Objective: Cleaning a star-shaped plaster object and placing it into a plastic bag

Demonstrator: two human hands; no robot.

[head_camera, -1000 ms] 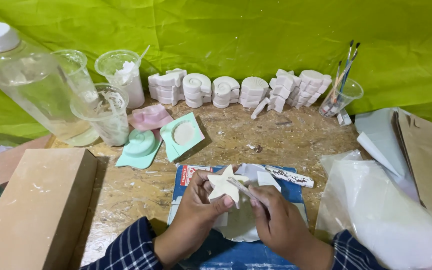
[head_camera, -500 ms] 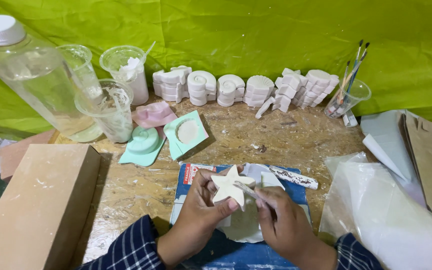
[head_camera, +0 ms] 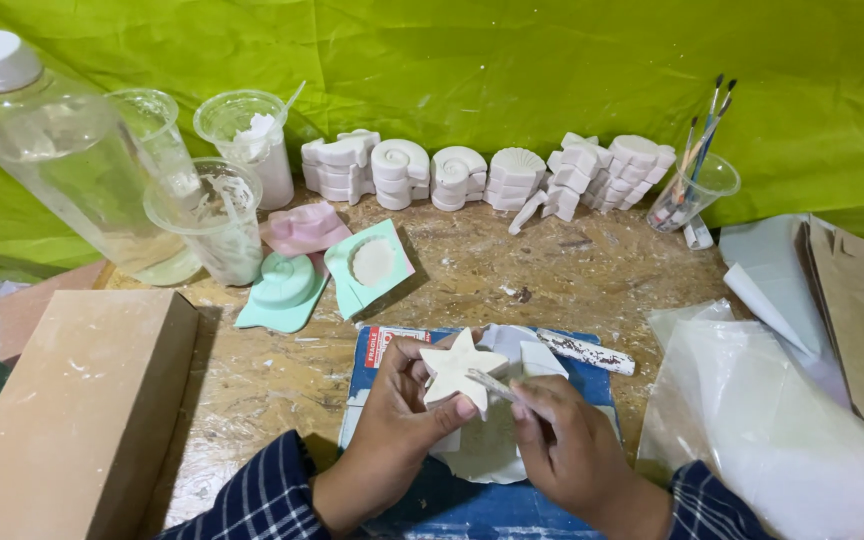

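My left hand [head_camera: 397,425] grips a white plaster star [head_camera: 460,367] above a blue mat [head_camera: 472,505] on the wooden table [head_camera: 252,375]. My right hand [head_camera: 572,450] pinches a thin metal tool [head_camera: 497,388] with its tip against the star's lower right edge. White plaster scrapings [head_camera: 487,455] lie on the mat under both hands. A white-smeared stick-like tool [head_camera: 585,352] rests on the mat's far right corner.
A row of white plaster casts [head_camera: 482,172] lines the back against a green cloth. Silicone moulds, green [head_camera: 282,290], pink [head_camera: 304,228] and teal [head_camera: 372,265], sit mid-left. A big bottle [head_camera: 62,150], plastic cups [head_camera: 214,215], a brush cup [head_camera: 694,185], a cardboard box [head_camera: 62,410] and plastic sheets [head_camera: 782,420] surround.
The star has tilted slightly in my left hand and the tool tip has shifted along its lower edge. The view has dipped a little.
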